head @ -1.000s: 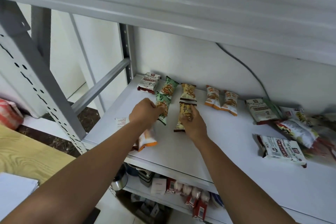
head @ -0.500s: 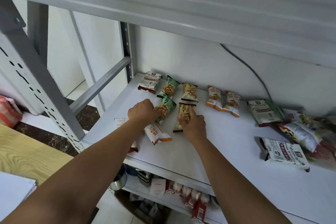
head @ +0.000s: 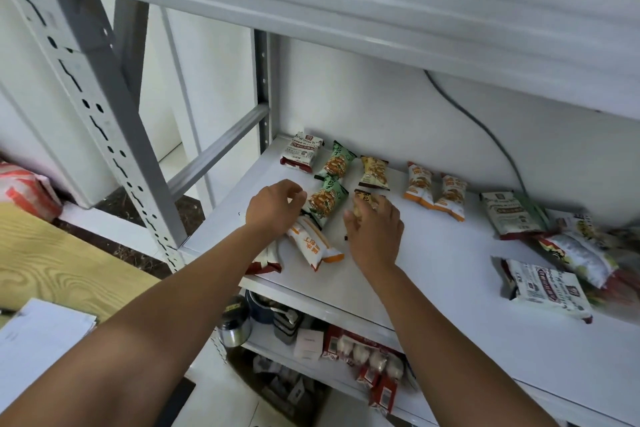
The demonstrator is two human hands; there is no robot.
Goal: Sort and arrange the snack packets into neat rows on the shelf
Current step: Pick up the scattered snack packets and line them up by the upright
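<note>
Scene: a person at a white metal shelf (head: 433,270), both arms reaching in over rows of snack packets that are only partly formed.
Left hand (head: 273,208): fingers curled against the left edge of the front green packet (head: 325,201). From here I cannot tell whether they pinch it or only nudge it.
Right hand (head: 375,236): laid over the near end of the front yellow packet (head: 365,198), thumb on one side and fingers on the other, closed round it.
Back row: a white-and-red packet (head: 301,151), the rear green packet (head: 337,161) and the rear yellow packet (head: 374,172), with two orange-and-white packets (head: 434,191) side by side further right.
Strays: an orange-trimmed packet (head: 313,244) lies slanted just below the left hand. A red-edged packet (head: 265,262) sits half under the forearm at the shelf lip.
Unsorted: a loose heap of packets (head: 581,253) at the far right, with a white printed packet (head: 547,288) in front of it, well apart from the rows.
Stage, as I judge it: the second row is being squared up behind the first pair, and much remains to be sorted.
Risk one: the left forearm passes over the red-edged packet, so a sweep outward could carry it off the lip onto the clutter below.
Risk two: the front green packet overlaps the rear one, and pushing it could skew the row behind.
Risk three: the glossy wrappers may slide crooked once the hands let go.
</note>
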